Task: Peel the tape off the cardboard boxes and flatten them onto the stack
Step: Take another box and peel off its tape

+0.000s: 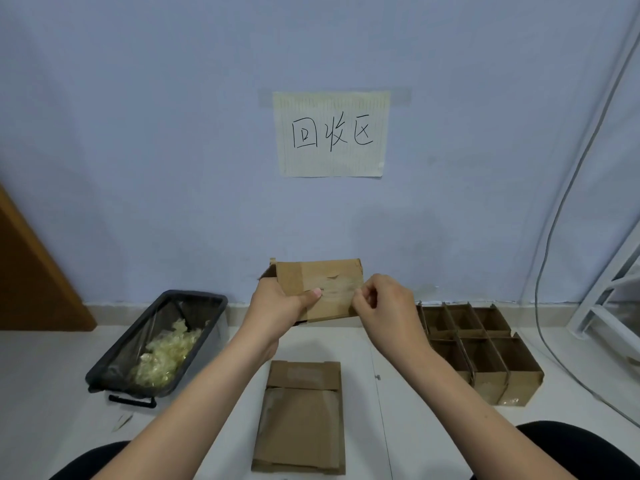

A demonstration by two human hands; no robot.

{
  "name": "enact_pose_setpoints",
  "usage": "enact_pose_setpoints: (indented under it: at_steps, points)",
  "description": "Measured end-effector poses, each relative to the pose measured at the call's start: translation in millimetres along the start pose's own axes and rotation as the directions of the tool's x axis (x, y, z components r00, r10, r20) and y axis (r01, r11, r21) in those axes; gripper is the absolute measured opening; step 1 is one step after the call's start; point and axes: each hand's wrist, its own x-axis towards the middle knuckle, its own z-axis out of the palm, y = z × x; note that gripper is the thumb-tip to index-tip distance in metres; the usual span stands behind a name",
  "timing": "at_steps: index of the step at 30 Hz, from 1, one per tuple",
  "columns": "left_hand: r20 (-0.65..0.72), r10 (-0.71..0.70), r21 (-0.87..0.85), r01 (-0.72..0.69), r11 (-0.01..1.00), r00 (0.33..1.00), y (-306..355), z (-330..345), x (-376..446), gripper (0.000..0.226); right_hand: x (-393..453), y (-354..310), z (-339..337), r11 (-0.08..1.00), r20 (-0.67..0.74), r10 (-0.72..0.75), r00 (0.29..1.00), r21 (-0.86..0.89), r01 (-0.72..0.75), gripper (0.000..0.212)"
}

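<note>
i see both arms reaching forward from the bottom of the head view, over a pale floor [398, 393] and toward a light blue wall [173, 150]. my left hand [277, 303] grips a small cardboard box [322, 289] by its left side, thumb [310, 295] pressed flat across the front face, holding the box up in the air between the hands. my right hand [381, 306] is at the box's right edge, its fingers curled and its fingertips pinched together on a strip of clear tape [337, 292] that runs across the front of the box. i cannot tell how much of the tape has lifted off.

below the hands, flat on the floor, lies the stack [301, 420] of flattened cardboard, seen from above, with patches of tape residue on its top sheet. to the left of it sits a dark bin [104, 368] lined with a clear bag and holding a heap of crumpled yellowish tape [166, 358]. to the right, near the wall, a group of open cardboard boxes [485, 351] stands packed side by side, openings facing up.

on the wall above the held box hangs a lined paper sign [332, 133] with three handwritten characters, taped along its top. a grey cable [547, 271] trails down the right side, beside a white metal frame [606, 306]. a brown wooden panel [31, 278] shows at the left edge. dark trouser knees [575, 448] sit at the bottom corners.
</note>
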Motion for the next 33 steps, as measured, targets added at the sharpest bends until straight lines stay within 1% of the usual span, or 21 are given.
enact_pose_setpoints:
  at_steps: [2, 3, 5, 7, 10, 12, 17, 20, 22, 24, 26, 27, 28, 29, 31, 33]
  points:
    - [-0.006, -0.033, -0.022, 0.033, 0.999, 0.999, 0.3, -2.8, 1.2, 0.034, 2.4, 0.0, -5.6, 1.000, -0.030, 0.008, 1.000, 0.017, -0.007, 0.017]
    - [-0.002, -0.050, -0.025, 0.050, 0.998, 0.999, 1.5, -3.6, 0.8, 0.033, 3.0, -0.4, -7.6, 1.000, -0.040, 0.008, 0.999, 0.026, -0.007, 0.017]
    - [0.008, -0.074, -0.011, 0.075, 0.997, 0.997, 3.7, -4.8, 0.3, 0.018, 2.5, -2.4, -9.4, 0.999, -0.040, -0.008, 0.999, 0.035, 0.009, 0.018]
    - [0.014, -0.084, -0.001, 0.084, 0.996, 0.996, 5.0, -7.6, 2.0, 0.012, 0.9, -4.6, -10.1, 0.998, -0.029, -0.038, 0.999, 0.044, 0.039, 0.018]
    - [0.027, -0.094, -0.017, 0.095, 0.995, 0.995, 4.5, -14.4, 6.0, 0.022, -0.6, -6.1, -11.5, 0.995, -0.039, -0.077, 0.996, 0.069, 0.079, 0.019]
    - [0.025, -0.105, -0.014, 0.105, 0.994, 0.994, 3.1, -18.2, 8.3, 0.029, -1.7, -7.3, -12.4, 0.992, -0.050, -0.077, 0.996, 0.093, 0.082, 0.019]
    - [-0.008, -0.112, -0.006, 0.112, 0.994, 0.994, 2.7, -25.3, 10.9, 0.034, 1.8, -5.7, -22.0, 0.981, -0.113, -0.008, 0.994, 0.193, 0.030, 0.013]
    - [0.003, -0.094, -0.019, 0.095, 0.995, 0.996, 5.0, -25.2, 8.1, 0.030, -0.3, -6.4, -27.9, 0.945, -0.046, 0.046, 0.998, 0.327, -0.029, 0.006]
    - [0.018, -0.074, -0.020, 0.074, 0.997, 0.997, 6.8, -20.2, 4.4, 0.025, -5.9, -11.2, -28.1, 0.923, -0.049, 0.006, 0.999, 0.384, 0.013, 0.014]
    - [0.031, -0.041, -0.021, 0.042, 0.999, 0.999, 7.5, -12.9, -0.1, 0.018, -11.1, -16.7, -24.9, 0.939, -0.124, -0.059, 0.991, 0.329, 0.097, 0.019]
    - [0.026, -0.002, -0.042, 0.003, 0.999, 1.000, 6.7, -5.9, -3.8, 0.010, -14.0, -19.2, -17.0, 0.973, -0.195, -0.145, 0.970, 0.148, 0.175, 0.015]
    - [0.012, 0.018, -0.042, -0.017, 0.999, 1.000, 5.7, -3.6, -5.0, 0.010, -14.8, -19.4, -12.2, 0.979, -0.203, -0.183, 0.962, 0.052, 0.197, 0.015]
    - [0.003, 0.038, -0.031, -0.038, 0.999, 0.999, 5.2, -1.8, -5.9, 0.013, -14.8, -18.5, -7.1, 0.978, -0.197, -0.206, 0.959, -0.020, 0.206, 0.020]
    - [-0.002, 0.051, -0.018, -0.051, 0.999, 0.999, 3.8, -1.0, -6.5, 0.016, -14.1, -17.2, -3.1, 0.977, -0.193, -0.212, 0.958, -0.059, 0.205, 0.027]
    - [-0.007, 0.064, -0.003, -0.065, 0.998, 0.998, 1.7, -0.8, -7.3, 0.013, -10.9, -14.5, 1.7, 0.978, -0.199, -0.207, 0.958, -0.080, 0.194, 0.036]
    - [-0.005, 0.072, 0.003, -0.072, 0.997, 0.997, 0.3, -1.1, -7.4, 0.010, -7.3, -11.2, 5.8, 0.970, -0.207, -0.234, 0.950, -0.120, 0.213, 0.032]
